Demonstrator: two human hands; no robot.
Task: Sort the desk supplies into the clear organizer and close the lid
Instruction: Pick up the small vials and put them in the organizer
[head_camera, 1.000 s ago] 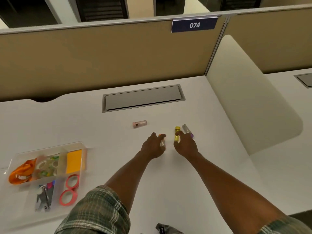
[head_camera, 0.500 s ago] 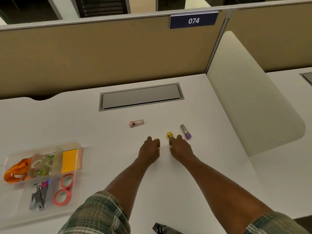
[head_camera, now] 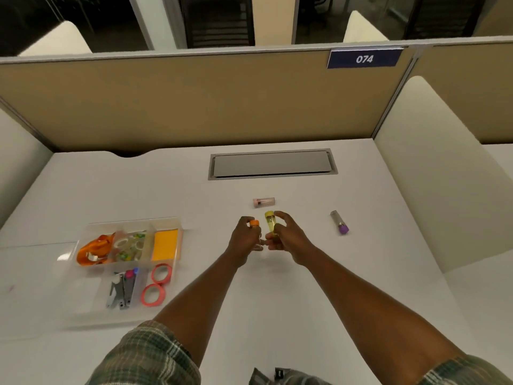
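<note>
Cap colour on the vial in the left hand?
Orange cap, poking out above the left hand; head view.

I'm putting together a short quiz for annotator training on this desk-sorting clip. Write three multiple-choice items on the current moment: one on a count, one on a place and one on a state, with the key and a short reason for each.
1. How many red tape rings lie in the clear organizer?
A. one
B. two
C. four

2. Where is the purple-capped vial?
A. in the organizer
B. in a hand
C. on the desk, right of both hands

3. What is the state of the yellow-capped vial?
A. gripped in the right hand, cap up
B. lying flat on the desk
C. stowed in the organizer

Key:
1 B: two red rings sit one behind the other in the near right compartment.
2 C: it lies alone on the white top, touched by nothing.
3 A: fingers curl round it, while the left hand holds the orange-capped vial.
</note>
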